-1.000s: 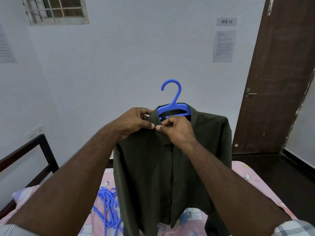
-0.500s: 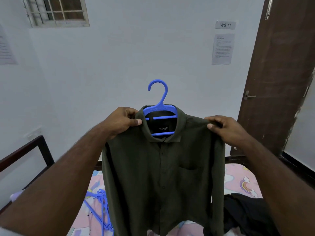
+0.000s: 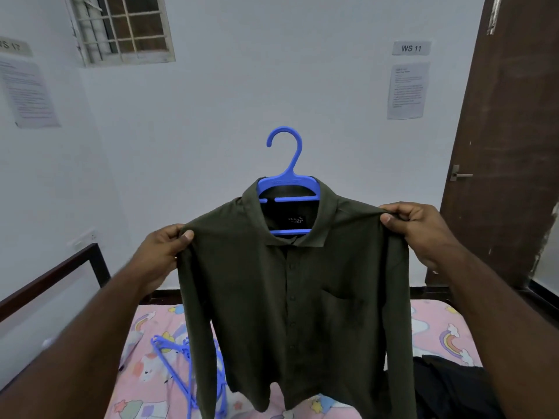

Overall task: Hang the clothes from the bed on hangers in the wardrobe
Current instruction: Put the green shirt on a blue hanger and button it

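Note:
A dark green button-up shirt (image 3: 290, 285) hangs on a blue plastic hanger (image 3: 287, 182), held up in front of me above the bed. My left hand (image 3: 165, 252) pinches the shirt's left shoulder. My right hand (image 3: 414, 228) pinches its right shoulder. The hanger's hook sticks up free above the collar. The shirt front is buttoned, with a chest pocket on the right. No wardrobe is in view.
Below lies a bed (image 3: 435, 331) with a pink rainbow-print sheet. Several loose blue hangers (image 3: 181, 364) lie on it at the left, and a black garment (image 3: 447, 388) at the right. A dark bed frame rail (image 3: 54, 279) runs on the left. A brown door (image 3: 508, 146) stands at right.
My hands left the collar and moved outward to the shirt's two shoulders. The shirt now hangs spread and squared on the hanger, and the view has shifted slightly.

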`<state>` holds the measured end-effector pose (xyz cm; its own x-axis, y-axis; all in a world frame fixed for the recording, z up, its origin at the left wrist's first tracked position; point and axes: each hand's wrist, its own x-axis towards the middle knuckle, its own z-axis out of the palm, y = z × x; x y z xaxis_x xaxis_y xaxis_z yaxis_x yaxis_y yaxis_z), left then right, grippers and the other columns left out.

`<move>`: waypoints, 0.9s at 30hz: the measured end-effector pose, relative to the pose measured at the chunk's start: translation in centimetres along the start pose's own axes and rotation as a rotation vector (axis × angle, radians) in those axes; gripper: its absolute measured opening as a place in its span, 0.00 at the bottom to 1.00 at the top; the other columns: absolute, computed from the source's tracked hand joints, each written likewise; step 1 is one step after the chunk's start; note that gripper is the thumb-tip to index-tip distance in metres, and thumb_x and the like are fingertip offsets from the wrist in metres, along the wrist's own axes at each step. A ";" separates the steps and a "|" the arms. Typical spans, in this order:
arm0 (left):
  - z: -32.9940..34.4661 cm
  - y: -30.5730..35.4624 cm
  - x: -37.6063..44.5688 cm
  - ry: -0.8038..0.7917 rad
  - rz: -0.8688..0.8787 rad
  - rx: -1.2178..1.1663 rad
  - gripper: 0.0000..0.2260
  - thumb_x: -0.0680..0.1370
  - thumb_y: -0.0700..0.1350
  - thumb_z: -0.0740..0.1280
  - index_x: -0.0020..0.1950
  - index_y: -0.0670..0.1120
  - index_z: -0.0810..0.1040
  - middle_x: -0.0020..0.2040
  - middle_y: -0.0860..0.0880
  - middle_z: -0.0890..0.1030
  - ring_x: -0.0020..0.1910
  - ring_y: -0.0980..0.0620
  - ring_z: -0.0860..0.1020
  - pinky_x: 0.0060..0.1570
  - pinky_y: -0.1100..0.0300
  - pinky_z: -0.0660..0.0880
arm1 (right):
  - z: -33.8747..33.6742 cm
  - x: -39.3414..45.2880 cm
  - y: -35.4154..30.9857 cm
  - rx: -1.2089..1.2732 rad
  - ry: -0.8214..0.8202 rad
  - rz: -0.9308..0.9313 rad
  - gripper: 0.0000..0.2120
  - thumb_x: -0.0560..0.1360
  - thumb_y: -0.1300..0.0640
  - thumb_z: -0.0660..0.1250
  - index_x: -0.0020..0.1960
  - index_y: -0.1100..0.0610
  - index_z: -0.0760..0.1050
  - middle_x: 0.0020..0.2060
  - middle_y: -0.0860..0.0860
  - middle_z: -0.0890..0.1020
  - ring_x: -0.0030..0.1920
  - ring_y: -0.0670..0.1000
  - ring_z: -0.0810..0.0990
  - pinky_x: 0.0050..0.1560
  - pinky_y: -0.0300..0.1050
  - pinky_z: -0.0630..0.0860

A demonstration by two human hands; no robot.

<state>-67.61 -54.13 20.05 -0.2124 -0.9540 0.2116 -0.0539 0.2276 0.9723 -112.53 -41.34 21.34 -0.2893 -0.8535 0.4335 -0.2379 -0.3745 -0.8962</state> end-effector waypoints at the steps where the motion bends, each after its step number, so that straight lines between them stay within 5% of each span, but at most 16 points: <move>1: 0.2 -0.2 -0.1 0.027 0.011 -0.059 0.09 0.83 0.41 0.62 0.56 0.43 0.81 0.54 0.43 0.84 0.52 0.49 0.81 0.52 0.54 0.77 | -0.1 0.2 0.1 0.028 -0.021 0.016 0.07 0.74 0.63 0.71 0.50 0.56 0.84 0.45 0.52 0.87 0.48 0.48 0.84 0.51 0.35 0.80; 9: 0.4 1.0 -1.2 0.117 0.094 -0.218 0.12 0.84 0.41 0.60 0.62 0.39 0.80 0.61 0.40 0.82 0.63 0.44 0.80 0.66 0.48 0.73 | -1.1 1.1 0.6 0.102 -0.157 0.017 0.37 0.50 0.38 0.85 0.52 0.57 0.85 0.49 0.58 0.86 0.49 0.51 0.85 0.52 0.42 0.82; 16: -0.5 2.0 -4.8 0.169 0.106 -0.379 0.12 0.83 0.41 0.60 0.62 0.41 0.80 0.65 0.39 0.80 0.62 0.44 0.80 0.65 0.48 0.75 | 0.5 1.8 1.6 0.300 -0.244 0.029 0.34 0.51 0.42 0.86 0.52 0.57 0.85 0.52 0.58 0.86 0.51 0.51 0.85 0.51 0.40 0.81; 20: -1.8 2.9 -7.0 0.226 0.086 -0.435 0.15 0.82 0.40 0.61 0.68 0.43 0.76 0.67 0.44 0.79 0.66 0.46 0.78 0.63 0.52 0.76 | 3.2 2.0 2.0 0.419 -0.204 0.033 0.22 0.56 0.50 0.81 0.49 0.57 0.86 0.53 0.59 0.85 0.49 0.49 0.85 0.50 0.38 0.81; 24: -3.6 3.8 -9.6 0.279 0.089 -0.424 0.17 0.80 0.43 0.64 0.68 0.43 0.75 0.66 0.45 0.80 0.66 0.49 0.78 0.59 0.58 0.79 | 6.0 1.5 1.9 0.478 -0.179 0.034 0.31 0.46 0.40 0.85 0.45 0.53 0.87 0.45 0.51 0.87 0.45 0.47 0.85 0.50 0.39 0.81; 27: -5.1 4.6 -11.5 0.329 0.098 -0.361 0.13 0.83 0.43 0.62 0.67 0.43 0.76 0.64 0.46 0.81 0.66 0.49 0.78 0.64 0.55 0.75 | 7.5 1.1 1.3 0.517 -0.200 0.015 0.29 0.48 0.40 0.85 0.45 0.53 0.87 0.44 0.50 0.87 0.46 0.48 0.85 0.51 0.39 0.81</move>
<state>-60.43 -43.06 22.62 0.1224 -0.9556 0.2679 0.3043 0.2931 0.9064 -106.14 -45.47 19.96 -0.0958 -0.8932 0.4393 0.2660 -0.4482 -0.8534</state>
